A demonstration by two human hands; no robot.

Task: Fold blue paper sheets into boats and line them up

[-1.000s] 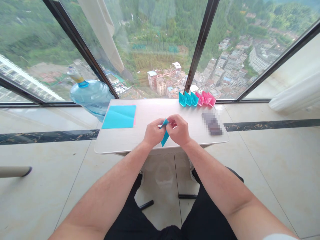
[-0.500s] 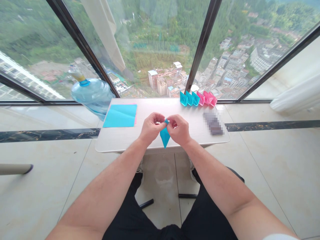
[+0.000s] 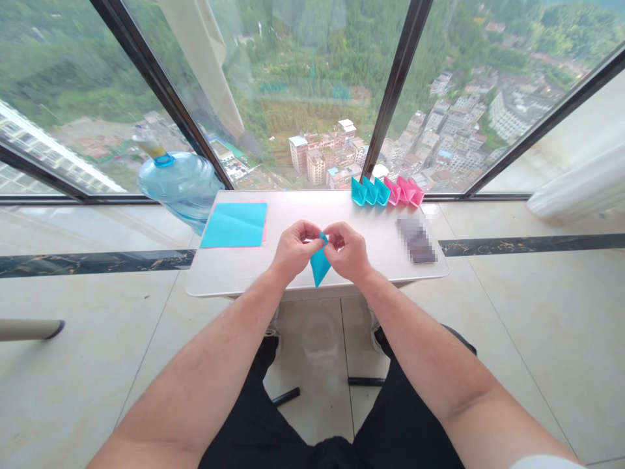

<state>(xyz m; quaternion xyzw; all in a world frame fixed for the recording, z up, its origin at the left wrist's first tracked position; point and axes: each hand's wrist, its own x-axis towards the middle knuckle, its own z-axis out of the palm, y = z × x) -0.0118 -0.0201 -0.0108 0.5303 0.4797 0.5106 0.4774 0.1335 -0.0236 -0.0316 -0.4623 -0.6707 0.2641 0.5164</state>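
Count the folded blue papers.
4: one blue paper in the left hand and right hand; three blue shapes at the far row's left end. More may be hidden.

Blk trousers (image 3: 405,423) cover both legs, w/ light-coloured shoes (image 3: 375,320) partly visible below. L hand (image 3: 294,251) & R hand (image 3: 349,252) are bare, forearms too. R upper arm shows a wht sleeve (image 3: 547,462) (just the edge, tbh).

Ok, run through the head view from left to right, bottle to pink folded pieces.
Large bluish bottle → flat blue sheet → left hand → folded blue paper held in both hands → right hand → three blue folded pieces → pink folded pieces.
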